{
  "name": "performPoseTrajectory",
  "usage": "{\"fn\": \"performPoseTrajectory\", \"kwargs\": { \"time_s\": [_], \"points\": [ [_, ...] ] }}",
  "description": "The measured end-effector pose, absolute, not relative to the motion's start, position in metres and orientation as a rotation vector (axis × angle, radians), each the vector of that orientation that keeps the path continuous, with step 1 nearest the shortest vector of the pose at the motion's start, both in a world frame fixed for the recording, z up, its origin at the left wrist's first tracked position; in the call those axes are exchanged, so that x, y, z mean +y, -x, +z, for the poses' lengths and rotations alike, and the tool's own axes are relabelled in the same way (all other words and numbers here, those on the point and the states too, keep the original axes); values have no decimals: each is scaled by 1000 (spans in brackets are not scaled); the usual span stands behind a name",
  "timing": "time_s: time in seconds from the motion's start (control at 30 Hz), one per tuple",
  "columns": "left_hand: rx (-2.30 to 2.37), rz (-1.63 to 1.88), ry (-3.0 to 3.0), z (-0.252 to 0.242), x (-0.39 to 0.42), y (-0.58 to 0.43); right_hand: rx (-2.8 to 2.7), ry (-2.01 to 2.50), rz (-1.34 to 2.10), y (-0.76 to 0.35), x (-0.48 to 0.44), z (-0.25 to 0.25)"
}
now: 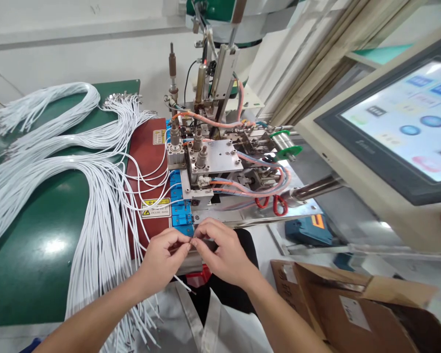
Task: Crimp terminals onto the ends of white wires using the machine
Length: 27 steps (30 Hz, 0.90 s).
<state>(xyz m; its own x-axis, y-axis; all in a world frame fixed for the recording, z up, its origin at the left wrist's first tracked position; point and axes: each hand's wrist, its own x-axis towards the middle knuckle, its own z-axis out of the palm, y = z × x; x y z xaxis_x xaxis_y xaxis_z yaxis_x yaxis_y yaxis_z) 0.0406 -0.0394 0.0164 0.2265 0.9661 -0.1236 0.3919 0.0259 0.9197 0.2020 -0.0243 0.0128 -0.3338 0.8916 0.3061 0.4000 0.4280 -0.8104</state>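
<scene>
My left hand (164,260) and my right hand (223,252) meet fingertip to fingertip just in front of the blue fixture blocks (181,208) of a small bench machine (213,162). Both hands are pinched shut. The left hand pinches a thin white wire (185,285) whose end trails down past the wrist. What the right hand's fingertips hold is too small to make out. A big bundle of white wires (95,206) lies draped over the green table (33,245) to the left of my hands.
A touchscreen panel (400,117) stands at the right. An open cardboard box (353,304) sits at the lower right, a blue tool (308,230) behind it. Red-handled scissors (270,202) lie by the machine base. A red plate (147,166) carries warning labels.
</scene>
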Motion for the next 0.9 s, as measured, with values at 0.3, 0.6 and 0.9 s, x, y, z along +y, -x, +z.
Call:
{"fn": "performPoseTrajectory", "kwargs": {
  "time_s": [0.3, 0.6, 0.9],
  "points": [
    [1391, 785, -1373, 15, -39, -43, -1443, 1282, 1041, -186, -32, 3],
    [1374, 837, -1267, 12, -38, -45, -1400, 1265, 1010, -187, -33, -3],
    [1415, 836, -1279, 7, -37, -48, -1452, 1306, 903, -183, -29, -8]
  ]
}}
